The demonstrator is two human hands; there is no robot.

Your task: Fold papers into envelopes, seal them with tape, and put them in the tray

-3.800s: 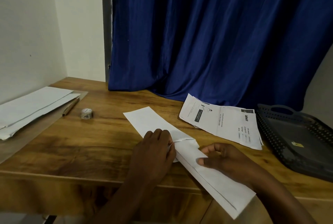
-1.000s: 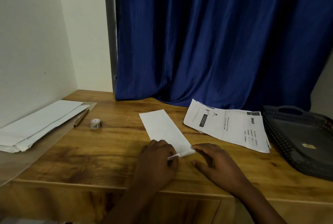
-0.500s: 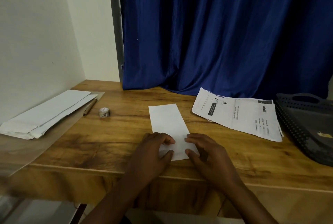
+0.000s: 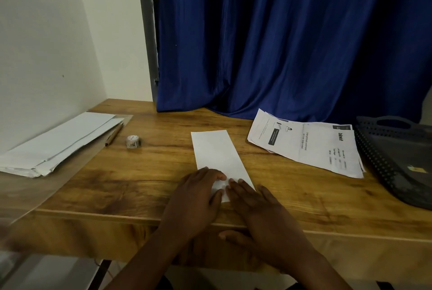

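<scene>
A folded white paper [image 4: 217, 152] lies as a long narrow strip on the wooden table [image 4: 140, 184], running away from me. My left hand [image 4: 194, 198] pinches the strip's near end between thumb and fingers. My right hand [image 4: 259, 210] lies flat beside it, fingertips pressing down on the same end, thumb hanging over the table's front edge. A small roll of tape [image 4: 132, 142] stands at the left. The dark perforated tray [image 4: 374, 161] sits at the far right, partly cut off by the frame.
Several printed sheets [image 4: 308, 147] are fanned out between the strip and the tray. A stack of white envelopes [image 4: 60, 145] and a pen [image 4: 114, 134] lie at the left by the wall. A blue curtain [image 4: 280, 44] hangs behind the table.
The long strip that overhung the table edge is now folded shorter and lies straight in front of me. Both hands have closed in on its near end, and the right hand has flattened.
</scene>
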